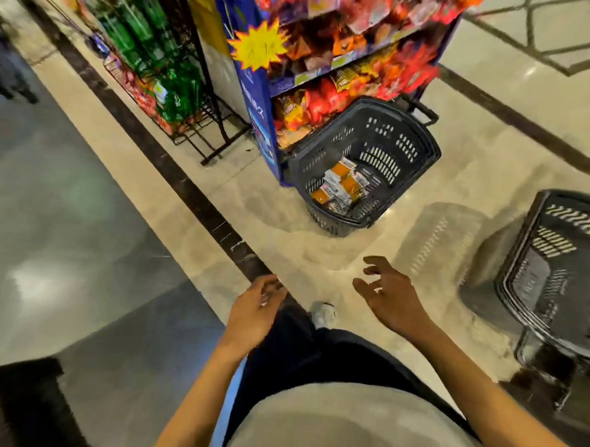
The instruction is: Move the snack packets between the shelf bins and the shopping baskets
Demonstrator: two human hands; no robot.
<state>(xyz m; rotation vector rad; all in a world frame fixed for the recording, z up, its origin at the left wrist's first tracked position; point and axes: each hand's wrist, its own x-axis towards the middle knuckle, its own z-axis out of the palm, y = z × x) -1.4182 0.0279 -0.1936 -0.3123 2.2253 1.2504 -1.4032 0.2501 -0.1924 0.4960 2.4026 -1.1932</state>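
A dark plastic shopping basket [405, 140] stands tilted on the floor against the foot of a blue snack display shelf [256, 94]. Several orange and silver snack packets [341, 188] lie in its bottom. The shelf bins hold many red, orange and yellow packets [331, 98]. A second dark basket [557, 271] sits at the right edge; I see nothing in it. My left hand [253, 311] and my right hand [385, 294] hang in front of me above the floor, fingers relaxed and spread, holding nothing. Both are well short of the near basket.
A black wire rack with green bottles [148, 62] stands left of the snack shelf. A dark stripe [173, 169] runs diagonally across the pale tiled floor. My white shoe [323, 314] shows between my hands. A dark block [21, 400] fills the lower left corner.
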